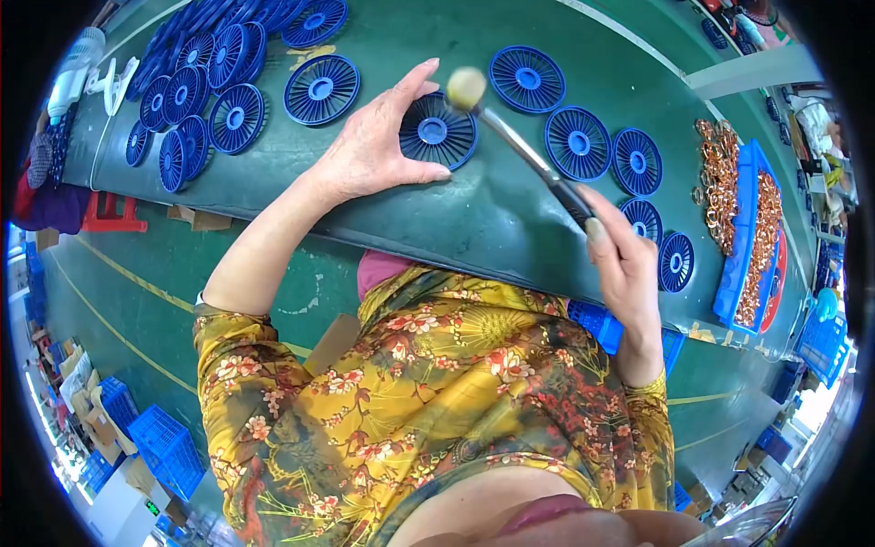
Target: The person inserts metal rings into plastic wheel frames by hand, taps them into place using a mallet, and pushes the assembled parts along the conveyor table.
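My left hand (369, 150) curves around the left edge of a round blue slotted disc (436, 130) that lies flat on the green table (410, 214); thumb and fingers are spread at its near and far edges. In my right hand (624, 260) is a hammer (519, 137), gripped by its dark handle. Its pale, rounded head is raised above the table, just right of that disc's far edge, and looks slightly blurred. More blue discs (578, 143) lie to the right of the hammer, and another (322, 89) sits left of my left hand.
Many blue discs (235, 118) are heaped and scattered at the back left. On the right, a blue tray (749, 237) holds copper-coloured rings, with more rings (717, 173) piled beside it. A red stool (114, 214) and blue crates (167, 447) stand on the floor.
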`<state>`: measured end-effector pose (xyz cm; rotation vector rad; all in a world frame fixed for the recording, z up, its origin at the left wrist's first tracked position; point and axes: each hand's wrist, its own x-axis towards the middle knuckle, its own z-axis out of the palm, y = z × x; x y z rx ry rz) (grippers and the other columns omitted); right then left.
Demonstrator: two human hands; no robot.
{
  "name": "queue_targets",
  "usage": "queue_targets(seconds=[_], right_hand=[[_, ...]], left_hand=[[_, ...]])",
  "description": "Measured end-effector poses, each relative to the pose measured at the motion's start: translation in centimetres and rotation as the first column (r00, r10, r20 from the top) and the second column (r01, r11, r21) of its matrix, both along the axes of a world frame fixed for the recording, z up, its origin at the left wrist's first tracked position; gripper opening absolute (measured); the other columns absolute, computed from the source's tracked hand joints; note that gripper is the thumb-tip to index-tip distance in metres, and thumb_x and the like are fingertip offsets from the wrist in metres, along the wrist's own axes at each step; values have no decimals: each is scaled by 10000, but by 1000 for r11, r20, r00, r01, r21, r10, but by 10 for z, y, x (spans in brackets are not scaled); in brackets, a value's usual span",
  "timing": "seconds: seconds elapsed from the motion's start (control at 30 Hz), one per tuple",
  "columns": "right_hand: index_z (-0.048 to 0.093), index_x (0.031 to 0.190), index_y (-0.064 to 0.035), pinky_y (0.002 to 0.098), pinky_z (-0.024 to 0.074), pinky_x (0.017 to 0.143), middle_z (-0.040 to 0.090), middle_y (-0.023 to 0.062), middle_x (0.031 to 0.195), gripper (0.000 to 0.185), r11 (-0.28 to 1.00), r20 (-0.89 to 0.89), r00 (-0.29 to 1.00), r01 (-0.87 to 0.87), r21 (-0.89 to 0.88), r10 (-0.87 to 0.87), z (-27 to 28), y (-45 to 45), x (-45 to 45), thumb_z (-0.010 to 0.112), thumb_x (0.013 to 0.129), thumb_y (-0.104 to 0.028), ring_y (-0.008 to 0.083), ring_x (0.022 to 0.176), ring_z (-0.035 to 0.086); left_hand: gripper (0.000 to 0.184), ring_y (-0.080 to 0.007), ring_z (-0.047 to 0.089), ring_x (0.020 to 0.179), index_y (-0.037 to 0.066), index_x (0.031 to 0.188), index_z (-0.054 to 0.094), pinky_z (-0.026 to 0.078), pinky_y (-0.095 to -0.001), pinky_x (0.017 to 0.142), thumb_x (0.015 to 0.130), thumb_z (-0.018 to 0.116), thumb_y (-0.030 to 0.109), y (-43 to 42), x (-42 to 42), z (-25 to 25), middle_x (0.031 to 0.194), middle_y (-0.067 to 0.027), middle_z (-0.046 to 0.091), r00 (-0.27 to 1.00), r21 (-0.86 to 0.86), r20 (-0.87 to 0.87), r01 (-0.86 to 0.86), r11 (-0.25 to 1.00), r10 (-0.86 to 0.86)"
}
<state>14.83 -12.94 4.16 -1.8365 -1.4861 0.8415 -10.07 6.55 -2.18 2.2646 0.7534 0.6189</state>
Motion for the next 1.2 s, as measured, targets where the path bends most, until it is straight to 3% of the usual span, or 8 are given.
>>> queue_targets(seconds=[0.13,0.2,0.27,0.47,0.63,0.8,1.0,1.2], right_hand=[[582,1250,-106,326,525,738,644,151,1140,318,964,50,994,-104,243,95,-12,8,-12,537,937,-130,291,851,689],[606,1203,-103,382,533,754,646,166,1123,299,991,122,984,-128,-26,131,-28,13,-14,566,927,-211,355,896,651],[622,1184,-102,373,535,739,658,161,1094,308,985,204,973,-129,113,104,-25,-3,-6,611,901,-223,328,889,666],[618,770,-54,352,475,692,612,70,733,214,905,518,760,220,365,-393,-23,-83,52,787,644,-90,275,728,606],[616,746,-56,569,304,999,508,150,1309,291,916,615,680,274,292,-399,-48,-103,64,837,643,-215,460,1291,363],[581,746,-26,493,384,1005,551,171,1256,317,942,580,747,207,263,-326,-49,-28,55,825,667,-213,448,1252,433],[637,862,-57,438,429,990,513,118,1344,344,877,539,767,62,477,-347,-69,176,118,728,768,-375,364,1311,397],[662,844,-74,416,476,854,605,89,1129,359,857,524,719,195,477,-456,-71,202,130,727,758,-416,307,1112,541]], left_hand=[[1075,-336,525,1187,87,1463,236,416,-386,1016,605,853,288,-5,-1,1,1294,-179,530,999,-9,-19,-48,999,48],[1065,-322,521,1205,78,1462,249,411,-378,1022,607,853,273,-4,1,3,1324,-183,516,999,-80,18,-44,996,45],[1031,-311,503,1231,64,1454,275,403,-385,1029,613,845,243,-3,2,-4,1340,-185,504,999,-23,27,-28,999,28],[918,-361,423,1298,54,1361,414,223,-584,1093,596,846,322,-15,9,1,1335,-161,497,997,358,44,50,933,-70],[752,-355,191,1417,280,1311,527,49,-749,1032,637,772,508,-32,49,6,1425,-42,423,925,364,-201,376,852,-322],[674,-363,137,1427,256,1287,563,60,-715,1061,729,641,627,-2,92,5,1500,-69,307,846,324,-441,461,826,-299],[432,-441,227,1375,214,1355,474,215,-721,1012,929,527,266,139,167,-30,1499,-154,276,880,641,-224,-192,743,420],[541,-469,204,1376,122,1401,363,187,-687,1050,910,542,261,122,157,10,1472,-255,265,909,497,-267,-155,854,321]])
